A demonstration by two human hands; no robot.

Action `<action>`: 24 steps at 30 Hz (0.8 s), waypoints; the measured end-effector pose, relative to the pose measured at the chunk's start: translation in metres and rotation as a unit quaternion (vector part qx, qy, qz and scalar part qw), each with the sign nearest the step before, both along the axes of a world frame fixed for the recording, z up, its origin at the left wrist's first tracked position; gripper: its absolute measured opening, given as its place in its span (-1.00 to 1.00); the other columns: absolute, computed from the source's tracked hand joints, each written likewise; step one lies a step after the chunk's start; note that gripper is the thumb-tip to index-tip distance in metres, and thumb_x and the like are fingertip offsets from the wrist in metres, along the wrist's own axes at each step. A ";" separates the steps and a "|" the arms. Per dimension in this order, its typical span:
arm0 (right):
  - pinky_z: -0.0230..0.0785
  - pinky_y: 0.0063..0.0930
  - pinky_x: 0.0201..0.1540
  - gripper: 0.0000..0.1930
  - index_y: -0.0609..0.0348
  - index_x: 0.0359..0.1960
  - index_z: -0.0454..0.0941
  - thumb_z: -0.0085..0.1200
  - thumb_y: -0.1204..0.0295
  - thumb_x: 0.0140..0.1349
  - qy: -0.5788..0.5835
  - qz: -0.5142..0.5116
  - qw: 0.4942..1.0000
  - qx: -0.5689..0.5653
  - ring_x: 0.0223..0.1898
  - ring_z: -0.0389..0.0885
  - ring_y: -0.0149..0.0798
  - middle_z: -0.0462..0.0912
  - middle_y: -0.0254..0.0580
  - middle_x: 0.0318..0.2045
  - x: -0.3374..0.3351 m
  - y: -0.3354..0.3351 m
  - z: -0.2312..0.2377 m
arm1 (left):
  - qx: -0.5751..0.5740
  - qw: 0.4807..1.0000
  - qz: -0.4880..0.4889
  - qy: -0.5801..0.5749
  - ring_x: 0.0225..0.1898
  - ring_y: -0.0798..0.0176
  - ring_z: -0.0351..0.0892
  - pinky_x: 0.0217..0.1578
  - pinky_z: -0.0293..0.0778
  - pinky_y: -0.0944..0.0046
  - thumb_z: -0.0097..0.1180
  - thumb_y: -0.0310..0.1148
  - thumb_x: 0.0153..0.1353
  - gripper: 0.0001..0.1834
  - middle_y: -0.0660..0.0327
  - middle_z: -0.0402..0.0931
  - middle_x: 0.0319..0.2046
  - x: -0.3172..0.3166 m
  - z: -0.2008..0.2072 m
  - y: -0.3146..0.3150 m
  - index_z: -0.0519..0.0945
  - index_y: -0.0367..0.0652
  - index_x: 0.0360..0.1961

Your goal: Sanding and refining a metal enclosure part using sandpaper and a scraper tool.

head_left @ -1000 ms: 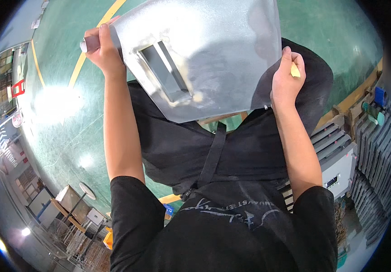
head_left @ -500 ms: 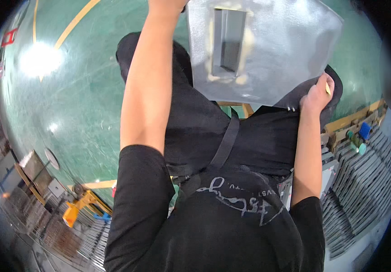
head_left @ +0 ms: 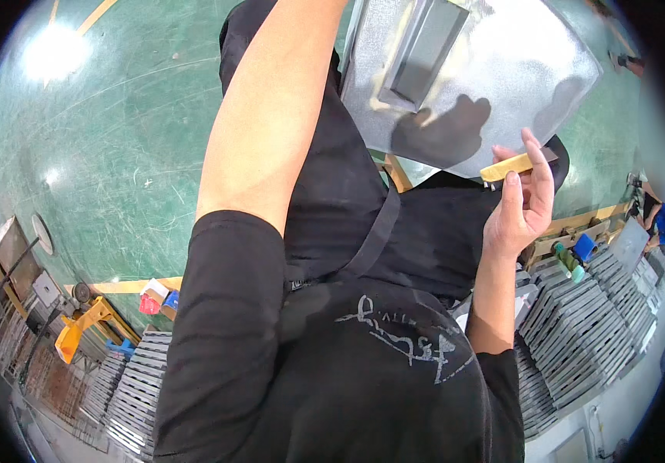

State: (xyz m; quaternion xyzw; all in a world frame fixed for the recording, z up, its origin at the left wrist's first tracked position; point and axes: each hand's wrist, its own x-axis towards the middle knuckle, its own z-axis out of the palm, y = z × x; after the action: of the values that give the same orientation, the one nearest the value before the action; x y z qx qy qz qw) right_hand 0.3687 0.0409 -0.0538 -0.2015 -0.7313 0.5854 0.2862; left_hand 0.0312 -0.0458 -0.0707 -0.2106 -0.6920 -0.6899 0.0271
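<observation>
A grey panel (head_left: 502, 92) leans in front of my knees, tilted. It has a long rectangular recess (head_left: 425, 62) with pale yellowish patches around its edges. My right hand (head_left: 519, 212) is raised near the panel's lower right corner, thumb and fingers closed on a flat yellow strip (head_left: 506, 167) with a dark brown end. The hand's shadow falls on the panel below the recess. My left forearm (head_left: 270, 116) reaches up past the panel's left side, and the left hand lies beyond the top edge of the picture.
Stacks of grey slatted pieces (head_left: 579, 324) stand on the right, with a blue box (head_left: 584, 247) behind them. Yellow wheeled equipment (head_left: 89, 324) is at the lower left on the green floor (head_left: 131, 154). Another person (head_left: 660, 220) shows at the far right.
My right hand has turned palm-up and away from the panel's edge, bringing the yellow strip into fuller view. The panel has tilted and shifted up and right; my left hand has left the picture.
</observation>
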 end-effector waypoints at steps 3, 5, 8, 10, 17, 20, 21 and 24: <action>0.55 -0.44 -0.09 -0.60 0.36 0.20 0.41 -0.05 0.72 0.32 -0.023 -0.076 0.997 -0.014 -0.16 0.67 -0.25 0.58 0.06 0.09 0.001 0.007 -0.004 | -0.002 1.000 -0.015 0.015 -0.51 0.43 0.36 -0.44 0.38 0.26 0.19 -0.27 0.14 -0.73 0.27 0.40 -0.64 0.006 0.003 0.001 0.52 -0.28 -0.49; 0.56 -0.45 -0.15 -0.66 0.35 0.15 0.43 -0.02 0.70 0.34 -0.023 -0.066 0.996 -0.048 -0.21 0.65 -0.26 0.60 0.07 0.07 0.004 0.018 -0.007 | -0.008 1.000 -0.007 0.017 -0.51 0.42 0.37 -0.44 0.38 0.26 0.18 -0.27 0.14 -0.74 0.27 0.40 -0.64 0.004 0.000 -0.001 0.52 -0.28 -0.49; 0.49 -0.52 -0.19 -0.72 0.22 0.05 0.39 0.02 0.67 0.34 -0.008 -0.016 0.985 -0.171 -0.30 0.61 -0.33 0.65 0.12 -0.04 0.005 0.018 -0.011 | -0.012 1.000 -0.010 0.018 -0.51 0.41 0.37 -0.44 0.37 0.26 0.17 -0.27 0.16 -0.74 0.25 0.40 -0.63 0.006 -0.002 -0.003 0.52 -0.28 -0.48; 0.46 -0.54 -0.21 -0.73 0.19 0.04 0.38 0.02 0.68 0.34 -0.013 -0.013 0.986 -0.166 -0.32 0.59 -0.36 0.66 0.13 -0.07 0.009 0.011 -0.014 | -0.012 1.000 -0.016 0.017 -0.51 0.41 0.36 -0.44 0.37 0.26 0.17 -0.27 0.17 -0.74 0.25 0.39 -0.63 0.011 0.000 -0.004 0.51 -0.28 -0.48; 0.26 -0.66 -0.18 -0.84 0.23 -0.07 0.49 0.01 0.61 0.34 -0.160 -0.036 0.974 -0.158 -0.30 0.42 -0.52 0.49 -0.41 -0.33 0.000 -0.007 -0.008 | -0.037 0.998 -0.012 0.045 -0.50 0.44 0.32 -0.46 0.33 0.28 0.17 -0.29 0.19 -0.74 0.28 0.38 -0.62 0.010 -0.004 -0.009 0.50 -0.27 -0.48; 0.20 -0.62 -0.11 -0.82 0.29 -0.08 0.53 -0.01 0.46 0.39 -0.194 0.051 0.965 -0.170 -0.24 0.33 -0.52 0.40 -0.43 -0.36 -0.005 -0.017 0.002 | -0.058 0.998 -0.006 0.033 -0.49 0.46 0.33 -0.45 0.34 0.30 0.17 -0.31 0.19 -0.76 0.30 0.38 -0.61 0.018 -0.003 -0.011 0.51 -0.27 -0.48; 0.20 -0.66 -0.12 -0.85 0.29 -0.12 0.53 0.01 0.47 0.39 -0.223 0.075 0.954 -0.185 -0.24 0.33 -0.55 0.44 -0.43 -0.34 -0.003 -0.017 0.000 | -0.053 0.999 -0.003 -0.003 -0.48 0.47 0.33 -0.45 0.35 0.31 0.17 -0.32 0.19 -0.77 0.30 0.38 -0.61 0.022 -0.002 -0.011 0.51 -0.27 -0.47; 0.28 -0.63 -0.23 -0.88 0.23 -0.20 0.53 0.01 0.44 0.42 -0.246 0.072 0.955 -0.148 -0.34 0.37 -0.58 0.50 -0.44 -0.44 -0.006 -0.042 -0.017 | -0.008 1.000 0.006 0.014 -0.47 0.47 0.33 -0.45 0.35 0.30 0.18 -0.32 0.19 -0.77 0.32 0.38 -0.61 0.017 -0.014 -0.016 0.52 -0.28 -0.47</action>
State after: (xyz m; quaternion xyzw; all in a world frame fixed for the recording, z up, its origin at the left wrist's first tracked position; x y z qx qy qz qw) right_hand 0.3625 -0.0009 -0.0704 -0.3264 -0.6964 0.6388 0.0219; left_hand 0.0487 -0.0620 -0.0848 -0.2159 -0.6983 -0.6814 0.0389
